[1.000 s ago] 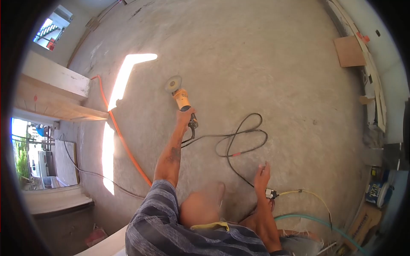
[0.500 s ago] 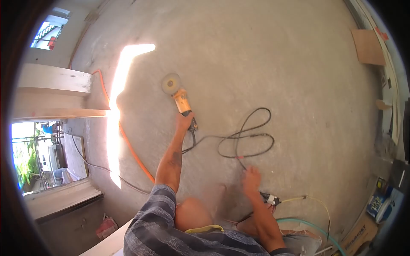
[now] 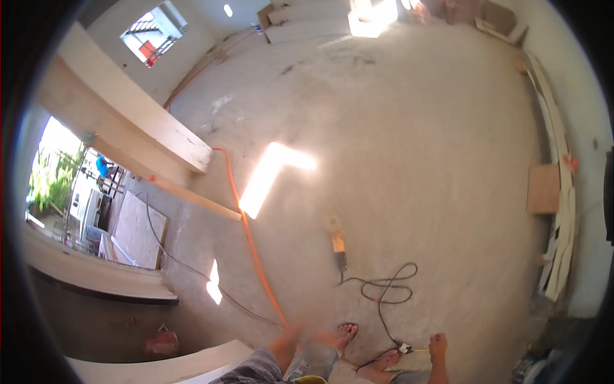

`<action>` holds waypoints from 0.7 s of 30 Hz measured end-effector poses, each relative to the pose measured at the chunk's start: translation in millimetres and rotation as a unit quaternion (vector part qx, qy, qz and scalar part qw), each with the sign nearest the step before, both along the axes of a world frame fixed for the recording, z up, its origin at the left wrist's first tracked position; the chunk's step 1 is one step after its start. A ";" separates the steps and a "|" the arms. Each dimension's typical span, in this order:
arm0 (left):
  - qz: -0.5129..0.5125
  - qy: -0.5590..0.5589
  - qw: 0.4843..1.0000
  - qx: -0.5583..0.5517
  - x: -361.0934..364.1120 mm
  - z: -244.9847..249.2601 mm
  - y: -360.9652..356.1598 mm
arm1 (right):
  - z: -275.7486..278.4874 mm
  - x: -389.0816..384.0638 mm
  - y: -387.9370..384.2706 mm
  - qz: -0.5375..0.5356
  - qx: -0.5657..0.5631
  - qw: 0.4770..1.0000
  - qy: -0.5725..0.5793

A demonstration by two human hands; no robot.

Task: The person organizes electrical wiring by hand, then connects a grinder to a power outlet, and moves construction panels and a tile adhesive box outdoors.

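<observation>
An angle grinder (image 3: 338,242) with a yellow-orange body and a round disc lies on the concrete floor, out of reach of both hands. Its black cord (image 3: 385,301) loops over the floor down to a pale plug connection (image 3: 405,348) beside my foot. My left hand (image 3: 292,334) is low by my leg, near the orange hose, and smeared by motion. To the right of the plug connection is my right hand (image 3: 438,344), its fingers curled in; whatever may be inside is hidden. A thin yellow cord runs from the connection towards this hand.
An orange hose (image 3: 252,246) and a thin dark cable (image 3: 236,301) cross the floor on my left. White beams (image 3: 185,150) jut in from the left. Long boards (image 3: 555,237) lie along the right wall, with a brown panel (image 3: 543,189) against them.
The view has risen and tilted up, showing more of the room. My left hand has let go of the grinder, which now lies on the floor. My right hand has come away from the black cord.
</observation>
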State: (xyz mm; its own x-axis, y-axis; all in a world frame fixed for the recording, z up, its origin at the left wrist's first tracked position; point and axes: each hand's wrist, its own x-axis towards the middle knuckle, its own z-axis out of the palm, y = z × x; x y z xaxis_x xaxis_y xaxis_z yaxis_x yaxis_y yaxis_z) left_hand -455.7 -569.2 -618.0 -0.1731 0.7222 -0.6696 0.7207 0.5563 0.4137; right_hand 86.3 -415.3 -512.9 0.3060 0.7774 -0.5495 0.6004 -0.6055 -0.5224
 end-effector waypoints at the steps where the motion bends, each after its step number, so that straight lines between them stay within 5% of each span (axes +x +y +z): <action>1: 0.030 -0.074 0.992 -0.102 4.7 64.4 -5.6 | 33.4 -2.6 0.2 -0.014 0.005 1.000 0.000; 3: 0.197 -0.147 0.953 -0.178 15.1 160.8 -46.0 | 109.0 -17.1 -0.8 -0.020 0.009 1.000 0.008; 5: 0.325 -0.199 0.918 -0.108 30.3 329.7 -39.3 | 155.4 -33.1 -0.3 -0.022 -0.008 1.000 0.011; 11: 0.433 -0.157 0.878 -0.133 -17.1 389.8 -86.6 | 278.4 -115.9 2.3 0.105 -0.036 0.990 0.085; 16: 0.487 -0.156 0.859 -0.024 -55.0 451.0 -26.1 | 341.9 -146.8 39.7 0.261 -0.012 0.956 0.133; 21: 0.489 -0.172 0.850 0.098 -79.0 466.0 59.9 | 399.1 -177.6 81.6 0.292 0.152 0.937 0.114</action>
